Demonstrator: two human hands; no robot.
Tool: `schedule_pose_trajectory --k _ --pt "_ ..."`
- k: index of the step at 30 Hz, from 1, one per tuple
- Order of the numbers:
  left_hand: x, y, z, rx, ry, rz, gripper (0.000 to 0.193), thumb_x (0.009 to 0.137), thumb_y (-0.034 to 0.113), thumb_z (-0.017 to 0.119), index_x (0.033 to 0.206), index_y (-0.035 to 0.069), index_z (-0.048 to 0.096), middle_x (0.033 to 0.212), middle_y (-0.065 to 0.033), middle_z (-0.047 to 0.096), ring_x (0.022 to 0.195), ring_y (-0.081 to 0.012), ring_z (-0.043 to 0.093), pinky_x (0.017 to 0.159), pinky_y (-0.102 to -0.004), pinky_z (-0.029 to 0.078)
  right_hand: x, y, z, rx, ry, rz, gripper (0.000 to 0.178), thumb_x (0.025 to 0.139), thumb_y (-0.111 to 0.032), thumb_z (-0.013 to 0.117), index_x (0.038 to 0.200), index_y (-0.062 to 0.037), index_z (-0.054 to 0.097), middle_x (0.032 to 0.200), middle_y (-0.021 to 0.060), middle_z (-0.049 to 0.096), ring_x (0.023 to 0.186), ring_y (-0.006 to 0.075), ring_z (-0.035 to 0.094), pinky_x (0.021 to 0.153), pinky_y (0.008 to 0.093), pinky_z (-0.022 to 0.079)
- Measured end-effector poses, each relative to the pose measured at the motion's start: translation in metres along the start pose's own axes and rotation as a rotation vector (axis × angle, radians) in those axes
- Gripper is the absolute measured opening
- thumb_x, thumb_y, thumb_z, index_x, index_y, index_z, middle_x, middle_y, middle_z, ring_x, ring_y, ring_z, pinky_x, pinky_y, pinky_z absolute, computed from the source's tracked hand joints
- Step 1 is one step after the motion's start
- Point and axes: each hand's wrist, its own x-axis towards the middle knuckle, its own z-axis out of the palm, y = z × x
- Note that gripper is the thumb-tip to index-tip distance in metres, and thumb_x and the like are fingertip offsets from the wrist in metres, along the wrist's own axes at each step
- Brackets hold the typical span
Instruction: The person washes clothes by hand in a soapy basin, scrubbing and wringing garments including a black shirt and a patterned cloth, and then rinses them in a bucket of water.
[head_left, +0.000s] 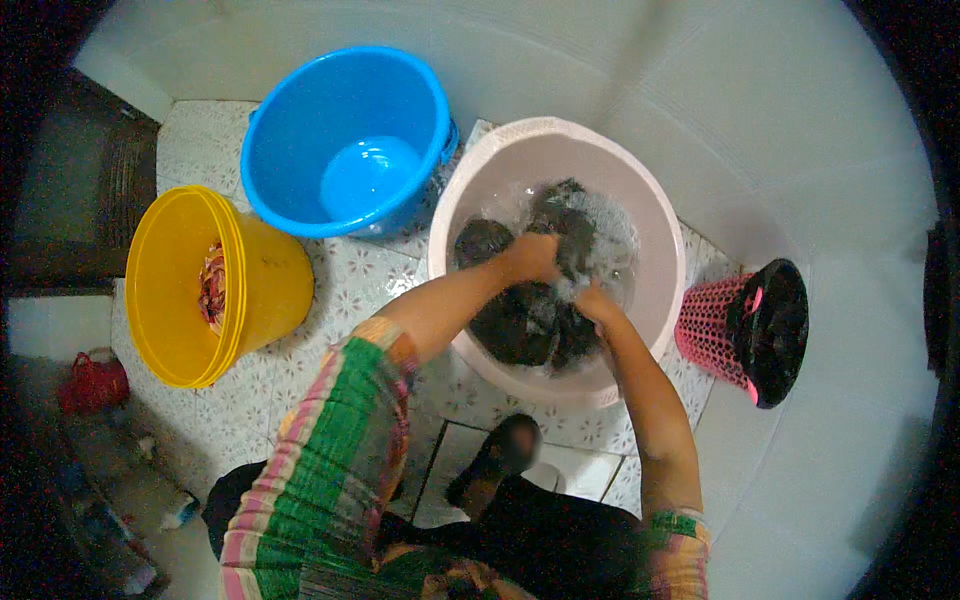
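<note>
flanking basin (560, 150): blue tub (300, 140), pink bin (708, 320)

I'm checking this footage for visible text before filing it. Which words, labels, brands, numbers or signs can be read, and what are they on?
There are none that can be read.
Pale pink basin, blue tub, yellow bucket, pink basket: no writing visible.
Small items at lower left: too dim and blurred to tell.
</note>
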Motion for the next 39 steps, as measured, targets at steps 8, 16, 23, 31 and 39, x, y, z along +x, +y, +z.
schedule_pose_trajectory --k 8,16,23,31,39 --pt "-0.089 0.164 -0.031 -0.386 0.189 0.441 0.041 0.062 0.016 0.062 0.099 -0.002 0.057 0.086 -0.0256 0.059 0.084 -0.0417 0.058 0.074 -0.0470 0.046 -0.032 -0.049 -0.004 0.731 -0.231 -0.112 0.027 0.085 -0.020 0.051 0.102 -0.0019 0.060 0.094 0.0132 0.063 0.085 0.0257 0.061 0.077 0.0389 0.049" --pt "-0.086 0.126 -0.024 -0.259 -0.091 0.391 0.036 0.072 0.021 0.060 0.102 0.002 0.056 0.101 -0.0233 0.060 0.096 -0.0395 0.057 0.085 -0.0456 0.045 -0.095 -0.059 -0.018 0.842 -0.333 -0.068 0.019 0.085 -0.014 0.053 0.100 -0.0052 0.061 0.088 0.0055 0.065 0.077 0.0172 0.061 0.069 0.0288 0.050" --pt "-0.107 0.032 -0.132 0.461 -0.095 0.066 0.031 0.070 0.014 0.062 0.097 0.000 0.058 0.092 -0.0236 0.061 0.093 -0.0377 0.058 0.082 -0.0459 0.046 -0.166 -0.086 -0.068 -0.318 -0.153 -0.575 0.019 0.084 -0.020 0.057 0.094 -0.0068 0.065 0.079 -0.0016 0.061 0.070 0.0109 0.054 0.062 0.0253 0.045" --pt "-0.027 0.084 -0.123 0.619 0.069 0.167 0.029 0.078 0.019 0.058 0.104 0.005 0.059 0.106 -0.0180 0.059 0.107 -0.0362 0.051 0.088 -0.0503 0.040 -0.129 -0.070 -0.034 -0.806 0.187 -0.453 0.035 0.076 -0.020 0.066 0.106 -0.0023 0.061 0.101 0.0207 0.062 0.099 0.0362 0.057 0.087 0.0415 0.044" --pt "0.014 0.003 -0.028 0.495 -0.023 -0.228 0.078 0.070 0.027 0.072 0.137 0.015 0.033 0.136 -0.0181 0.037 0.124 -0.0344 0.037 0.095 -0.0515 0.037 0.005 -0.025 -0.002 -1.019 -0.016 -0.261 0.043 0.083 -0.029 0.057 0.115 -0.0020 0.051 0.110 0.0250 0.056 0.100 0.0397 0.056 0.084 0.0469 0.045"
